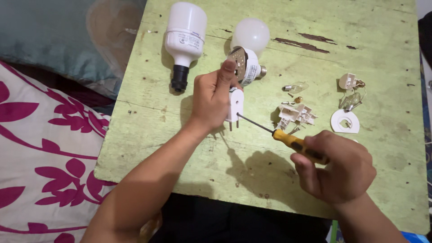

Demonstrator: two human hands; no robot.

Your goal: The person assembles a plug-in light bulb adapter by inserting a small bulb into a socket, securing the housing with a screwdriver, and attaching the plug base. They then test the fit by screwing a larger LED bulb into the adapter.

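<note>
left hand grips white two-pin plug upright, pins down, above green table | right hand fist closed on yellow-handled screwdriver, tip touching plug's side | beyond left hand: two white LED bulbs | between hands, farther: small white plastic parts

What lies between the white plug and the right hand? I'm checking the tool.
In the head view, a yellow-handled screwdriver spans from right hand to white plug.

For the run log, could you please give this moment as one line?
left hand: holds white plug upright | right hand: holds yellow screwdriver, tip at plug | table: two bulbs, small parts
</note>
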